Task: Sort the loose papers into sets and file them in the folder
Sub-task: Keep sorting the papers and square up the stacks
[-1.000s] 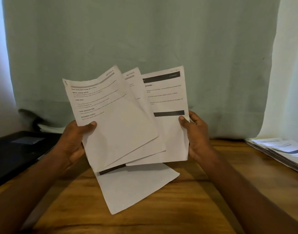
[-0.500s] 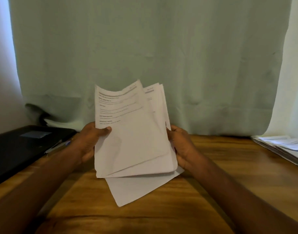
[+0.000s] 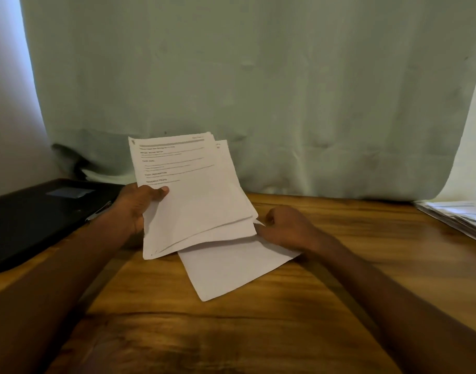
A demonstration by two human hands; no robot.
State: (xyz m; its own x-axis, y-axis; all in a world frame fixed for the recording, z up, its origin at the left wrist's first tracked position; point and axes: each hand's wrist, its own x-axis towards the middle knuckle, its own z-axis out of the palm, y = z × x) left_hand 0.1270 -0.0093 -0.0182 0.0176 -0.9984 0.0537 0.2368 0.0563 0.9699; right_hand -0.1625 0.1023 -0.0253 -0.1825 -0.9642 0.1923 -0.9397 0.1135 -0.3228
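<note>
The top printed sheet point(image 3: 188, 182) carries the headings "TASK GOAL", "TASK DESCRIPTION" and "REQUIRED PROPS"; its smaller lines are too blurred to read.

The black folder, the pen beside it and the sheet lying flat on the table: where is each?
black folder point(image 3: 29, 220): head view, middle of its cover.
pen point(image 3: 98, 211): head view, on its barrel.
sheet on the table point(image 3: 231, 268): head view, its bare lower half.
</note>
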